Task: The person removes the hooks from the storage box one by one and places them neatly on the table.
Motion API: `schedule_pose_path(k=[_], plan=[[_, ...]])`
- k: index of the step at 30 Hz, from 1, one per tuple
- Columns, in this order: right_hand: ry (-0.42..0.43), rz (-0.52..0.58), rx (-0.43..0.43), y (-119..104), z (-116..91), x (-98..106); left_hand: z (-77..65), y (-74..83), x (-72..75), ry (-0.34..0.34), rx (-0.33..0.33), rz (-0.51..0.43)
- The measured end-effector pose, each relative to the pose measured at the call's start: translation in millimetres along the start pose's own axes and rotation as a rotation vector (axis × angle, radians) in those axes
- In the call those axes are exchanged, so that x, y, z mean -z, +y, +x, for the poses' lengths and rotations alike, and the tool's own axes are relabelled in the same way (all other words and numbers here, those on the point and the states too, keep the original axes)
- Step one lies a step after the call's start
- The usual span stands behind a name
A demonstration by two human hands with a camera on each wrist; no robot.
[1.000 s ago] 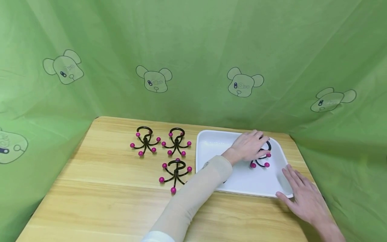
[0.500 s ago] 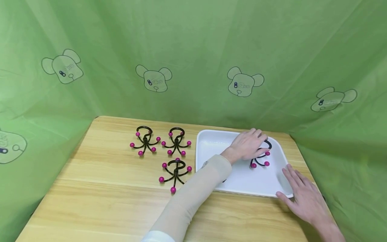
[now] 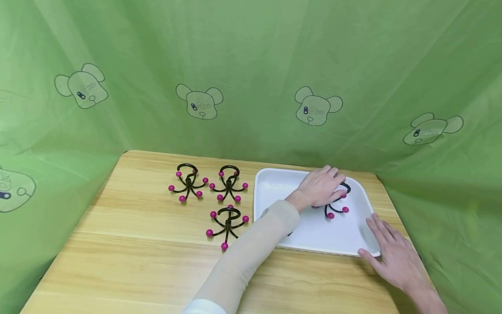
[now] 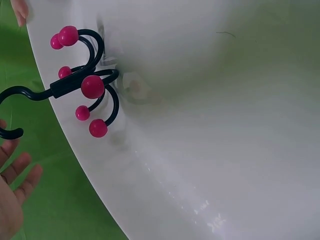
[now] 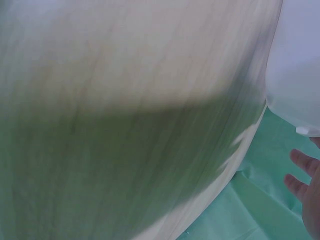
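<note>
A black multi-arm hook hanger with pink ball ends lies in the right half of a white tray. My left hand reaches over it, covering part of its arms. In the left wrist view the hanger points its hook left, its curved tip close by the spread, slightly bent fingers. My right hand lies with straight fingers along the tray's near right corner. In the right wrist view its fingers appear beside the tray's underside.
Three matching hangers stand on the wooden table left of the tray: one at back left, one beside it, one nearer. My left sleeve crosses the tray's near rim, with a dark bit showing beside it. Green curtain surrounds the table.
My left hand has shifted slightly left. The hanger under it has slid a little left and turned, showing more of its balls. My right hand has stayed in place.
</note>
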State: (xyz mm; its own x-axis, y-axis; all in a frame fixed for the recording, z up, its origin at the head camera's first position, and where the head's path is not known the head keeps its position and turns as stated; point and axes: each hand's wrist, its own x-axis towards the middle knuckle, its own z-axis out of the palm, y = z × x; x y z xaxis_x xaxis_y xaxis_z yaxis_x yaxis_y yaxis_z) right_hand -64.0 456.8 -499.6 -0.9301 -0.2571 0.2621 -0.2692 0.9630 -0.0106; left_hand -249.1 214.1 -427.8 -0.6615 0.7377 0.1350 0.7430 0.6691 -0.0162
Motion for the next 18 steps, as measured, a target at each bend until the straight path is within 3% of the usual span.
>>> schedule_pose_path(k=[18], plan=[[0.006, -0.011, 0.013, 2.2, -0.5, -0.4, -2.6, 1.1, 8.1, -0.02, 0.0, 0.028]])
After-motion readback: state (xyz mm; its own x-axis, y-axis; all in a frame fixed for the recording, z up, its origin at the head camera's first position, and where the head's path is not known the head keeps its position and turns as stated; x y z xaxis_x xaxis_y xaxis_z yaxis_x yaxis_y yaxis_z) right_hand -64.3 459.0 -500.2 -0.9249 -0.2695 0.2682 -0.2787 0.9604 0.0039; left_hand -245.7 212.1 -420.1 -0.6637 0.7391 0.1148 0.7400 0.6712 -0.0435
